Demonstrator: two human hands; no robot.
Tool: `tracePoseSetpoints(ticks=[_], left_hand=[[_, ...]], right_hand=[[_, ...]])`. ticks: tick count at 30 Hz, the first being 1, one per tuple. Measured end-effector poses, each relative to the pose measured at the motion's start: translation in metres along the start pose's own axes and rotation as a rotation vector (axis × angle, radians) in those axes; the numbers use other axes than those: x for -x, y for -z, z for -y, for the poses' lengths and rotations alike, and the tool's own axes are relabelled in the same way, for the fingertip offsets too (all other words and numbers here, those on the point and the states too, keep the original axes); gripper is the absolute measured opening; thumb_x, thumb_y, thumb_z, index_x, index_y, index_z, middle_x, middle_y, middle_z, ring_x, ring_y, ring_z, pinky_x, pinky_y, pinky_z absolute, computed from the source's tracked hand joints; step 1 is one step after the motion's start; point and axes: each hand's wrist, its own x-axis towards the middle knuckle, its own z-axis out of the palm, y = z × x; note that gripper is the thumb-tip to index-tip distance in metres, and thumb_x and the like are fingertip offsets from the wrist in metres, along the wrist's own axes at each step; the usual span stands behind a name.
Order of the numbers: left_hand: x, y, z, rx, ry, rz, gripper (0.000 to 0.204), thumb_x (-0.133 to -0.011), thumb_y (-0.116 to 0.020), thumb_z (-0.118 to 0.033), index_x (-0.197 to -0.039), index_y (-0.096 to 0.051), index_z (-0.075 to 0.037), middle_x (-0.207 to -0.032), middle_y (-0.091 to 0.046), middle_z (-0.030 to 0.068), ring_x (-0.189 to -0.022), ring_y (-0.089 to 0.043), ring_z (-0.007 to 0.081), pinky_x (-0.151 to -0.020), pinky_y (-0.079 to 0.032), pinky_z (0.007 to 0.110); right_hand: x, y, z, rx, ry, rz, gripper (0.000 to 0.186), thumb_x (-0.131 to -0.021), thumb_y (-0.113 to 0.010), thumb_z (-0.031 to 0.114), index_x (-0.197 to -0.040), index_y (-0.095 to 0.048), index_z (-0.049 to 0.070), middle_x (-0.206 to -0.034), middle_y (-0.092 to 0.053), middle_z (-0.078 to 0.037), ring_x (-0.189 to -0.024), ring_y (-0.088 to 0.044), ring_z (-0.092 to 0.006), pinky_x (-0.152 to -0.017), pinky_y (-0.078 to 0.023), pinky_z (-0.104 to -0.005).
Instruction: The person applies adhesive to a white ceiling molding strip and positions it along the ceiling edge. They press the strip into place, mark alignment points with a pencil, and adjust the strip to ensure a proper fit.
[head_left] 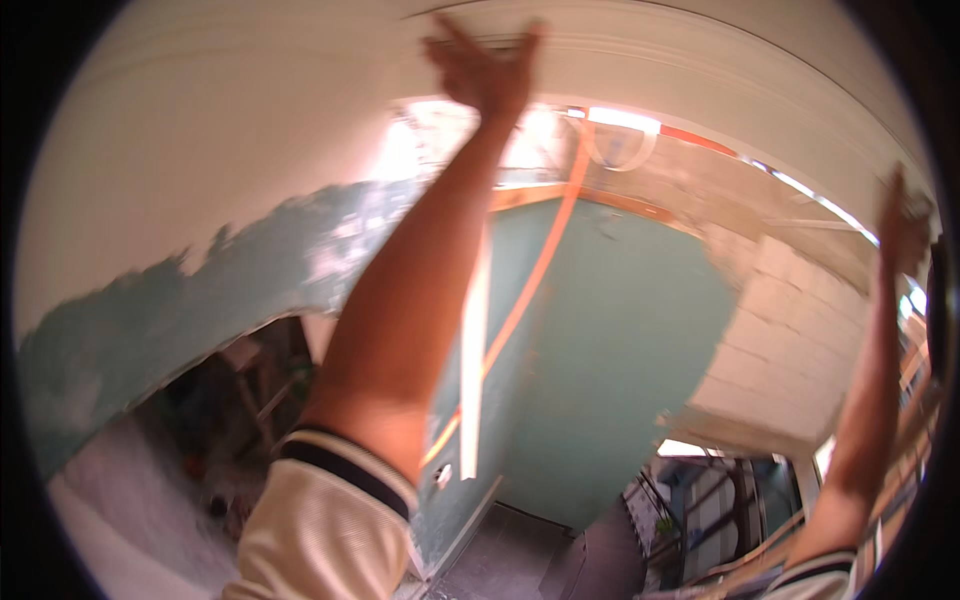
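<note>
Both my arms are raised overhead. A long white ceiling moulding with ridged lines curves across the top. My left hand is up against it, palm upward and fingers spread apart, slightly blurred. At the far right my right hand reaches up to the moulding's lower edge. Its fingers are blurred but look stretched upward and apart. Whether either hand bears the moulding's weight cannot be told.
An orange flexible conduit hangs down past a pale upright strip. Behind are a green wall and bare blockwork. Lower left, a dark opening shows clutter. Dark metal frames stand lower right above the grey floor.
</note>
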Motion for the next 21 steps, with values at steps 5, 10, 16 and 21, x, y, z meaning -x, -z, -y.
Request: tracePoseSetpoints(ticks=[5,10,16,21], left_hand=[[-0.055,0.037,0.032,-0.182,-0.158,-0.083,0.14,-0.07,-0.054,-0.098,-0.164,-0.014,-0.002,-0.166,-0.022,0.0301,-0.156,-0.02,0.0427,-0.116,-0.029,0.066],[-0.05,0.018,0.031,-0.232,-0.127,-0.066,0.135,-0.073,-0.053,-0.096,-0.159,-0.025,0.004,-0.147,-0.043,0.036,-0.139,-0.045,0.0482,-0.104,-0.042,0.066],[-0.043,0.016,0.03,-0.245,-0.141,-0.058,0.123,-0.076,-0.057,-0.091,-0.15,-0.037,0.005,-0.135,-0.052,0.0343,-0.128,-0.053,0.0486,-0.097,-0.046,0.066],[-0.047,0.017,0.034,-0.219,-0.153,-0.058,0.125,-0.076,-0.057,-0.091,-0.153,-0.035,0.005,-0.136,-0.051,0.0358,-0.127,-0.054,0.048,-0.097,-0.047,0.065]], right_hand=[[0.077,-0.008,0.041,-0.209,-0.066,-0.008,0.117,-0.076,-0.06,0.089,-0.16,-0.031,0.012,-0.152,-0.041,-0.028,-0.142,-0.039,-0.0449,-0.11,-0.033,-0.0606],[0.066,0.036,0.048,-0.223,-0.047,0.08,0.111,-0.089,-0.052,0.082,-0.164,-0.02,0.007,-0.156,-0.032,-0.037,-0.146,-0.029,-0.0481,-0.116,-0.023,-0.0612],[0.067,0.038,0.041,-0.24,-0.047,0.11,0.109,-0.09,-0.055,0.079,-0.163,-0.022,0.004,-0.157,-0.029,-0.039,-0.149,-0.025,-0.0469,-0.117,-0.022,-0.0596],[0.067,0.027,0.038,-0.296,-0.038,0.039,0.114,-0.085,-0.059,0.081,-0.161,-0.023,0.004,-0.157,-0.028,-0.037,-0.149,-0.024,-0.046,-0.117,-0.021,-0.0583]])
